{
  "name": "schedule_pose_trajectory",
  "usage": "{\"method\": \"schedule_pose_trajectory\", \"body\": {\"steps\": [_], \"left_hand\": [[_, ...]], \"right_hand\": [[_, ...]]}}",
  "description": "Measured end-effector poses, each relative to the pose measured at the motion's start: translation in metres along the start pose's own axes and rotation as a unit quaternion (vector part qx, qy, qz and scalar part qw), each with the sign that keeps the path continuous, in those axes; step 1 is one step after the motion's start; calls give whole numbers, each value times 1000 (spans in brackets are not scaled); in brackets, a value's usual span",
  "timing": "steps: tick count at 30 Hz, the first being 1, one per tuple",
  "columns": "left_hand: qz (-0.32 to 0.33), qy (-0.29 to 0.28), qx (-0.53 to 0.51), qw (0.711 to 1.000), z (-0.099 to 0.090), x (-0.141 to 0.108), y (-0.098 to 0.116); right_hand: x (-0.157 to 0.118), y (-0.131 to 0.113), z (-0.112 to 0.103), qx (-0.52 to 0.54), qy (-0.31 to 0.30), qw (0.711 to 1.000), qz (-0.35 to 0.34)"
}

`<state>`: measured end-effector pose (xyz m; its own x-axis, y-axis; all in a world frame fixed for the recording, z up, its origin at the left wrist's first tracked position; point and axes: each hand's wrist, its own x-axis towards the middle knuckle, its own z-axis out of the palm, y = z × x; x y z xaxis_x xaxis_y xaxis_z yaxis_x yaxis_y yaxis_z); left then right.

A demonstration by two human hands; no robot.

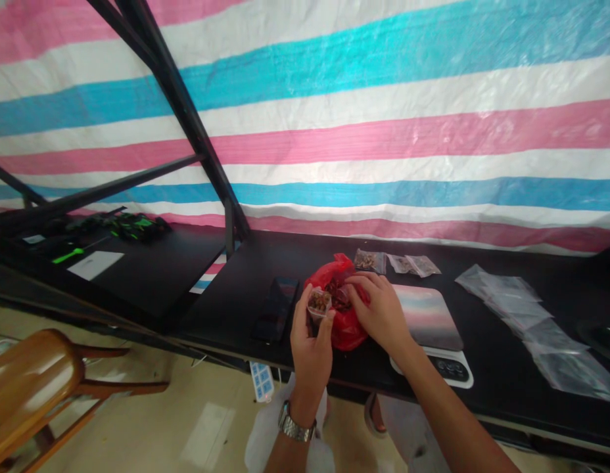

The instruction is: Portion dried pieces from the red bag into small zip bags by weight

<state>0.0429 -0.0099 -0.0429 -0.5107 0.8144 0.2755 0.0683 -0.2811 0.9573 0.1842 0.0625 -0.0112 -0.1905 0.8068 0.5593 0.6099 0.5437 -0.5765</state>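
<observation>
Between the thumb and fingers of my left hand (312, 341) is a small clear plastic cup (319, 312) with brown dried pieces in it. It is held at the left side of an opened red plastic bag (349, 332), which contains more dark reddish-brown pieces. My right hand (378, 309) reaches over the bag's right side, its fingers curled at the mouth and closed on the plastic; its fingertips are partly hidden. Just right of the bag lies a white kitchen scale (428, 318) with a shiny plate, partly behind my right forearm.
Small filled zip bags (370, 261) lie behind the scale. A row of flat clear zip bags (541, 328) spreads at the right. A black phone (276, 309) rests left of the red bag. A metal frame post (187, 118) and a wooden chair (33, 387) stand at left.
</observation>
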Motion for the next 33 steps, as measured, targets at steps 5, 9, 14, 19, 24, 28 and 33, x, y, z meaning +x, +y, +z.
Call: {"method": "schedule_pose_trajectory", "body": {"steps": [5, 9, 14, 19, 24, 28, 33], "left_hand": [[-7, -47, -40, 998, 11, -9, 10], [28, -98, -24, 994, 17, -15, 11], [42, -144, -14, 989, 11, -16, 14], [49, -158, -13, 986, 7, -15, 17], [42, -110, -10, 993, 19, -14, 12], [35, -122, 41, 991, 42, -16, 8], [37, -107, 21, 993, 63, -21, 7]], "right_hand": [[3, -20, -14, 206, -13, 978, -24], [-2, -22, -11, 273, -77, 959, 12], [-8, -22, -12, 372, -119, 918, 68], [-13, -24, -24, 399, -60, 908, 115], [-16, -13, -33, 373, 48, 906, 196], [-17, -9, -43, 332, 34, 930, 154], [-14, 2, -63, 240, 96, 959, 117]]}}
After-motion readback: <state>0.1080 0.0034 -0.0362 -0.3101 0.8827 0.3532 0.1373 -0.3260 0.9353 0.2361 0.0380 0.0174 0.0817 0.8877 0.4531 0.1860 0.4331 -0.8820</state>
